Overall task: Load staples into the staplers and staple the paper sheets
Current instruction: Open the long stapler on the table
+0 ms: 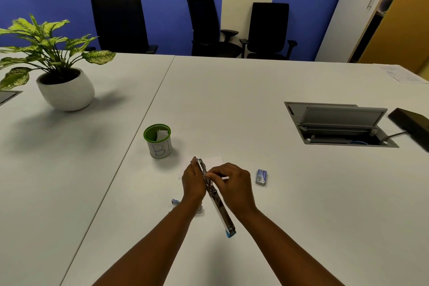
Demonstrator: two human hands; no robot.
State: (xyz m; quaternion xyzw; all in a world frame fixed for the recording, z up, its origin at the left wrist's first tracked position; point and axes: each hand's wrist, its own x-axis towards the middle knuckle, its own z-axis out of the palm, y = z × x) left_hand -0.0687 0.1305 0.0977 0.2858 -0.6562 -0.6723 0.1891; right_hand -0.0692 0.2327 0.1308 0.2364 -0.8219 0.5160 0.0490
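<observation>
— Nearest of all, what is that blue-tipped end (230, 232) pointing back toward the person?

— One end of the long silver metal stapler (217, 202), swung fully open and lifted off the white table (290, 193). It runs from near right to far left between the two hands. Opened flat like that, I judge its staple channel faces up for loading.

— How is it held?

— The left hand (193, 181) curls round its far half and steadies it. The right hand (232, 183) pinches a thin silvery strip of staples (224, 178) at the fingertips, just over the stapler's middle; the strip's end sticks out to the right. Whether it is already seated in the channel, I cannot tell.

— And the supplies?

— A small blue-grey staple box (261, 177) lies just right of the right hand, within easy reach for refills. A second small stapler (185, 208), mostly hidden under the left forearm, waits on the near left. A faint white paper sheet (217, 160) lies just beyond the hands.

— That cup?

— A white cup with a green rim (158, 140), marked "B1", stands far left of the hands, holding folded paper.
</observation>
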